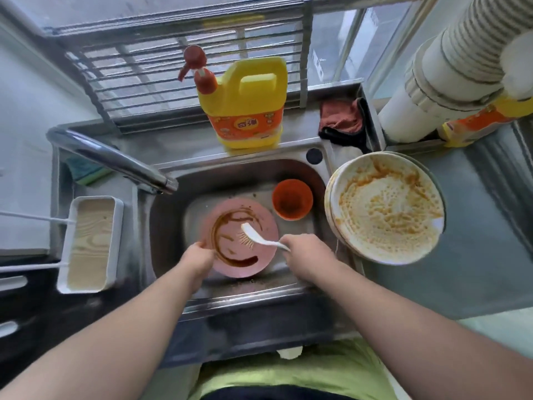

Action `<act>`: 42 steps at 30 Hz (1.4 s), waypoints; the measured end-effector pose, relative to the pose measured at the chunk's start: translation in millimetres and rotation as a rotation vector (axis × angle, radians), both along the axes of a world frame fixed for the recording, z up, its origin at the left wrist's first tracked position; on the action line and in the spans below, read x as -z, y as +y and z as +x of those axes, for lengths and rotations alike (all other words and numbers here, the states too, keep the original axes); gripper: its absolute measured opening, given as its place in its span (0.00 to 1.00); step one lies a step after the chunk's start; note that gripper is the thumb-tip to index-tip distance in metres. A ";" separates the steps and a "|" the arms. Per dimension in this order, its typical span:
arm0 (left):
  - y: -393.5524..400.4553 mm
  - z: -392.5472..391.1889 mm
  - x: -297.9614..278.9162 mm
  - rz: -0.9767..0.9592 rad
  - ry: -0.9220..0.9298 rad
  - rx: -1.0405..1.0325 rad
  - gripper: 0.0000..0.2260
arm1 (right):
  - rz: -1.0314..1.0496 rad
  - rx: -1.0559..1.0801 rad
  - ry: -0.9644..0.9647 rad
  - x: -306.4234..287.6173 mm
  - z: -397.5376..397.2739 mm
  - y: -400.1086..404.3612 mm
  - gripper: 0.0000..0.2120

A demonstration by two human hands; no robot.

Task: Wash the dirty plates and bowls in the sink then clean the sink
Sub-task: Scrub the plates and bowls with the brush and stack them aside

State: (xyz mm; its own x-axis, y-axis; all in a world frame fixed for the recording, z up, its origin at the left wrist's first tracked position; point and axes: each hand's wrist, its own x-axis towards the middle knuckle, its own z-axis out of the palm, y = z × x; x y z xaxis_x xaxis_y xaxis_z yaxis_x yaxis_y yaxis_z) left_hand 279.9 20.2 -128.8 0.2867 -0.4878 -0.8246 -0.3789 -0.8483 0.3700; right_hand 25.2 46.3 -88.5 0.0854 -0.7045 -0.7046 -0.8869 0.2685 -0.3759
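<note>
Over the sink (161,220):
Plate: pink plate (253,264) is held at its left rim by left hand (199,256).
Brush: white brush (255,236) is gripped by right hand (305,256); bristles point left onto the plate.

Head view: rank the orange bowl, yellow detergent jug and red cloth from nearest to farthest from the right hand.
From the right hand:
1. Orange bowl, in the sink just beyond it.
2. Red cloth, on the back ledge, right.
3. Yellow detergent jug, on the back ledge, centre; close to the cloth's distance.

Yellow detergent jug (248,105) on the ledge, reddish cloth (343,116) beside it, wood-lined white tray (90,243) far left.
</note>
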 end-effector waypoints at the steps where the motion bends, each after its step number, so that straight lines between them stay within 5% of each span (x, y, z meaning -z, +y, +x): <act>1: 1.8 -1.4 6.6 0.011 0.000 -0.030 0.10 | 0.050 -0.032 -0.009 14.8 7.6 -7.8 0.16; 6: -2.2 2.4 41.5 -0.028 0.009 -0.183 0.26 | 0.131 -0.011 -0.064 74.7 25.1 -35.8 0.16; 15: -5.9 10.0 57.8 0.015 -0.288 -0.024 0.08 | 0.133 0.038 -0.071 94.6 48.7 -36.8 0.18; 29: -2.4 11.4 50.1 -0.062 -0.360 0.181 0.11 | 0.140 0.102 -0.083 82.9 59.7 -38.9 0.16; 37: -17.6 7.4 18.4 -0.162 0.211 -0.351 0.14 | 0.149 0.226 -0.207 52.1 45.6 -36.8 0.03; 42: -14.3 11.1 -11.1 -0.206 0.267 -0.335 0.14 | 0.129 0.187 -0.102 12.5 15.6 -31.6 0.12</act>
